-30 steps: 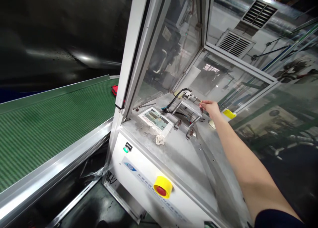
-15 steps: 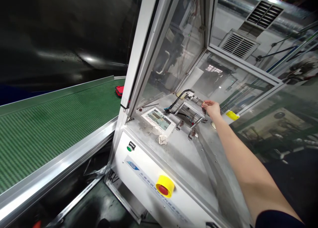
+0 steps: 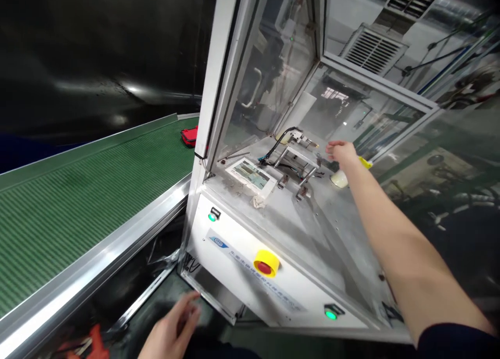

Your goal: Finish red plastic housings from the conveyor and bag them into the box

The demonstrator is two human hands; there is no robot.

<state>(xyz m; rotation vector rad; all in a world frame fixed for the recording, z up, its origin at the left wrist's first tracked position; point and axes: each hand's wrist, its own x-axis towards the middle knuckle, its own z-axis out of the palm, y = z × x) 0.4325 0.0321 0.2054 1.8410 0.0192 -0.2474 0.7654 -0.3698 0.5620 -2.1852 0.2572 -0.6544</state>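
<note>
While the left hand (image 3: 172,330) hangs low with loosely spread, empty fingers well away from the worktop (image 3: 281,228), the right hand (image 3: 341,153), its fingers blurred so I cannot tell their grip, hovers just right of the metal fixture (image 3: 295,163), whose long axis runs toward those fingers.

This is a factory floor, a production line in an industrial hall. The landmark is a white machine cabinet (image 3: 250,255) with an aluminium frame and clear guard panels (image 3: 269,72). On its front sit a yellow-collared red emergency stop button (image 3: 266,263) and 2 lit green push buttons (image 3: 331,313). Left of the cabinet runs a green ribbed conveyor belt (image 3: 78,192) edged in metal rails, carrying a small red item (image 3: 189,136) at its far end. On the cabinet's metal top stands a fixture with cables (image 3: 291,158). Behind the cabinet, louvred ventilation grilles (image 3: 371,51) and pipes show through the panels.
</note>
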